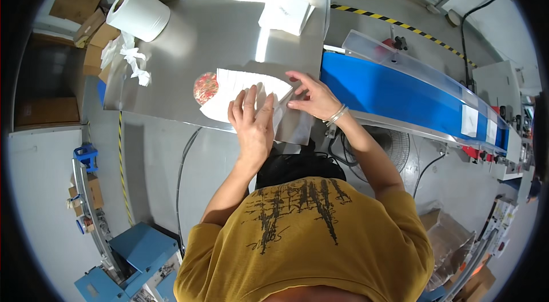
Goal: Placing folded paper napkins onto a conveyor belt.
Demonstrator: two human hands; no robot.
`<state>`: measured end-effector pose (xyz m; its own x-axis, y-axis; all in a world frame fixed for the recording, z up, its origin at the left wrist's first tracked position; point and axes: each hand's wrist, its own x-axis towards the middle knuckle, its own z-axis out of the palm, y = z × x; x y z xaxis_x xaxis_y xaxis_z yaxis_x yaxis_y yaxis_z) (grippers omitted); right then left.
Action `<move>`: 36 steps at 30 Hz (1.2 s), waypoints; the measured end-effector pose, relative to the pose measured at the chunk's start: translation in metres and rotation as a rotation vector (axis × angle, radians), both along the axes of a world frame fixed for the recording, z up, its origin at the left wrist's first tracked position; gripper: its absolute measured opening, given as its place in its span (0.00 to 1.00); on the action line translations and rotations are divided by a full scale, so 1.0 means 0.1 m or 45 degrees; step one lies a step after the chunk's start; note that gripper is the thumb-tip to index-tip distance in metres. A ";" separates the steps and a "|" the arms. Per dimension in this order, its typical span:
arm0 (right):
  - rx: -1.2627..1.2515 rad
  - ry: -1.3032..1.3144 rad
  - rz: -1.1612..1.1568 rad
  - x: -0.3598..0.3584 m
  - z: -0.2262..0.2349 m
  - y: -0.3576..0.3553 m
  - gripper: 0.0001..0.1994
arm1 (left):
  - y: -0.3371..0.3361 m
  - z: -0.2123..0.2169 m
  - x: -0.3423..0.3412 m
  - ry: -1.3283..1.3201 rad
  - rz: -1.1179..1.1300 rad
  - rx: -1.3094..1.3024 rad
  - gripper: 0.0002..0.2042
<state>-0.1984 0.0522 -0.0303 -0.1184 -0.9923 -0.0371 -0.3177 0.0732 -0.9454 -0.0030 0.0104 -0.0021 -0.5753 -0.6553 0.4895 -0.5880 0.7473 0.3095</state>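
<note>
My left hand (251, 122) lies with its fingers stretched out on white sheets (226, 96), which look like fanned paper or thin cloth. These rest near the front edge of a metal table. At their right edge is my right hand (313, 96), its thumb and fingers apart with nothing visible between them. Whether its fingertips touch the edge, I cannot tell. A round, flat-looking thing with a red, white and green pattern (203, 89) shows at the left of the sheets, which partly cover it.
The shiny metal table (206, 22) bears a large white roll (140, 13), crumpled white scraps (134, 60) and a white stack (286, 15). To the right runs a blue conveyor belt (394, 90) with a clear guard (423, 76). A fan (389, 150) stands beneath it.
</note>
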 end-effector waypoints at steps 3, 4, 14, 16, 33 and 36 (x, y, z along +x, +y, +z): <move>-0.067 -0.080 0.016 -0.07 -0.05 0.01 0.33 | 0.03 0.00 0.00 -0.016 -0.006 -0.013 0.16; -0.102 -0.128 0.032 -0.08 -0.09 0.01 0.30 | 0.03 0.01 0.00 -0.019 -0.013 -0.016 0.16; -0.127 -0.561 -0.296 -0.30 -0.48 0.29 0.21 | -0.12 0.05 0.09 -0.125 0.114 -0.040 0.26; 0.070 -0.390 -0.665 -0.85 -0.66 0.61 0.20 | -0.16 0.02 0.15 -0.172 0.079 0.037 0.24; -0.247 0.251 0.154 -0.12 -0.06 -0.02 0.32 | -0.13 0.02 0.17 -0.149 -0.112 -0.061 0.16; -0.392 0.200 0.273 -0.05 -0.37 -0.12 0.26 | -0.11 0.19 0.14 -0.084 -0.040 0.078 0.18</move>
<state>-0.2037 0.0402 -0.0670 0.1118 -0.9570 0.2678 -0.4374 -0.2894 -0.8514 0.0113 -0.0005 0.0169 -0.6257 -0.6638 0.4097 -0.5849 0.7468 0.3166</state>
